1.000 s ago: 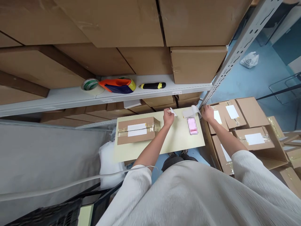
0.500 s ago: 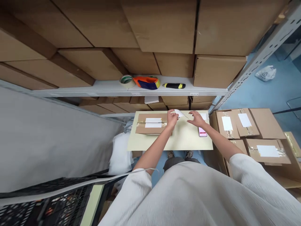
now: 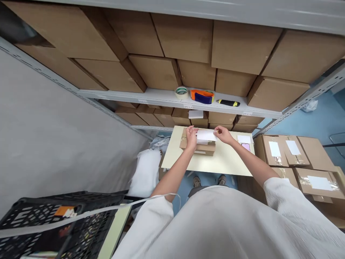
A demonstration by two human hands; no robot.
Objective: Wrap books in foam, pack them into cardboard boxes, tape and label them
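Above the carton (image 3: 197,147), white label (image 3: 206,135) crosswise, pinched between left hand (image 3: 191,137) and right hand (image 3: 223,135)

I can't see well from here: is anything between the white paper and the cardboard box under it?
Nothing visible is. The white paper sheet, held by the left hand and right hand, sits directly over the brown cardboard box. I can't tell whether it touches the box.

We note a loose, crinkled off-white top (image 3: 215,230) with wide sleeves (image 3: 285,201) ending above the wrists. Dark shorts (image 3: 195,191) show beneath, then grey-tan sneakers (image 3: 197,182). A thin pale cord (image 3: 121,210) trails from the left cuff.
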